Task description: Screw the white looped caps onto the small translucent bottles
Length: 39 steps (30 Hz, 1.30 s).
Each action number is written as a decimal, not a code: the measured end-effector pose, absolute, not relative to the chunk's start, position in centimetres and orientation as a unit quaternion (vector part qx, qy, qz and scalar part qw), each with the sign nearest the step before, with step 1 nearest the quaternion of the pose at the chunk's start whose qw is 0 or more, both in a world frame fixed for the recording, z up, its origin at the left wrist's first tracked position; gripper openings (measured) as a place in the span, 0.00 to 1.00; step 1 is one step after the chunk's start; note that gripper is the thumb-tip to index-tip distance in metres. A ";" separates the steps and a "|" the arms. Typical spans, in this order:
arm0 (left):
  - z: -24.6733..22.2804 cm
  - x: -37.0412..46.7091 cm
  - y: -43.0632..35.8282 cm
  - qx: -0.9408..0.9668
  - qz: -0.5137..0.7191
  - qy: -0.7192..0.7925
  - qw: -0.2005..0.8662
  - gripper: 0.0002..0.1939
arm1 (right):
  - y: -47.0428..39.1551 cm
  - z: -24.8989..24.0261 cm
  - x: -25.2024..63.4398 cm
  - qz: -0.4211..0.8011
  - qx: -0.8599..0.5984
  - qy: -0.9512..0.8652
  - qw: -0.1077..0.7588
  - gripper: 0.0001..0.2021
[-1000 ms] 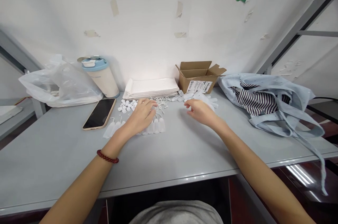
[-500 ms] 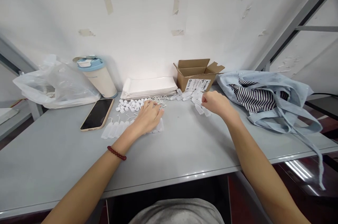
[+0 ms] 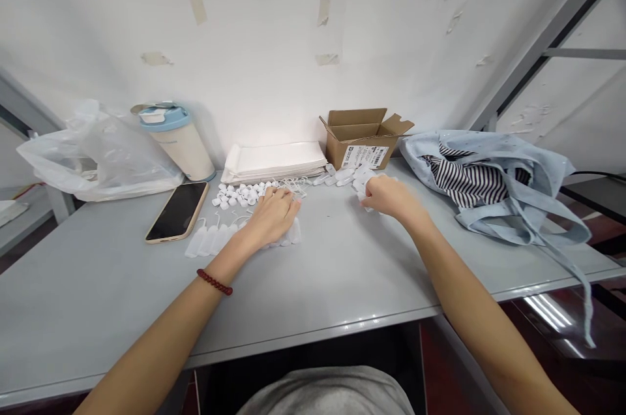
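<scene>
My left hand (image 3: 274, 216) lies palm down with its fingers stretched forward. It partly covers a row of small translucent squeeze bottles (image 3: 209, 240) with thin bent tips. Beyond its fingertips are a heap of white caps (image 3: 239, 195) and a tangle of thin white nozzle tips (image 3: 293, 186). On the right, my right hand (image 3: 391, 198) is closed, thumb against the curled fingers, over a loose pile of clear plastic bottles (image 3: 343, 177). The hand hides part of that pile, and whatever its fingers pinch cannot be made out.
A stack of white paper sheets or envelopes (image 3: 274, 162) and an opened cardboard box (image 3: 356, 134) stand against the wall. Leftward are a phone (image 3: 177, 211), a tumbler (image 3: 183, 147) and a plastic bag (image 3: 98, 160). A light blue cloth bag (image 3: 542, 160) lies at right, strap over the edge.
My right hand has shifted slightly left and lower over the bottle pile, covering bottles that showed before. My left hand stays in about the same place.
</scene>
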<state>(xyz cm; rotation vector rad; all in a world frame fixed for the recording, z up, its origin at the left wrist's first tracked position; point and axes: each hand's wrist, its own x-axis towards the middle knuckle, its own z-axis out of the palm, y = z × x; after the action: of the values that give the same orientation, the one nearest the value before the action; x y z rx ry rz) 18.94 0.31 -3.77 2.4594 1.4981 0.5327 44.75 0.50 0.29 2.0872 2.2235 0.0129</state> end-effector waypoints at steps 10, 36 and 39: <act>-1.6 17.7 0.9 0.707 0.383 0.537 0.255 0.24 | 0.5 -0.4 44.3 -0.014 0.650 0.760 0.014 0.05; -2.4 19.4 -3.1 0.852 0.371 0.370 -0.003 0.17 | -2.1 -0.4 40.2 -0.504 0.390 0.684 -0.354 0.13; -2.5 19.5 -3.2 0.858 0.370 0.357 -0.007 0.16 | -2.0 -0.4 40.2 -0.511 0.385 0.681 -0.355 0.13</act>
<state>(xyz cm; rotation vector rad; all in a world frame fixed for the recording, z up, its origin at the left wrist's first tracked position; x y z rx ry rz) 19.50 -3.20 -2.55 2.7066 1.1254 1.1688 40.17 -2.03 -0.43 1.5931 2.8176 -2.1148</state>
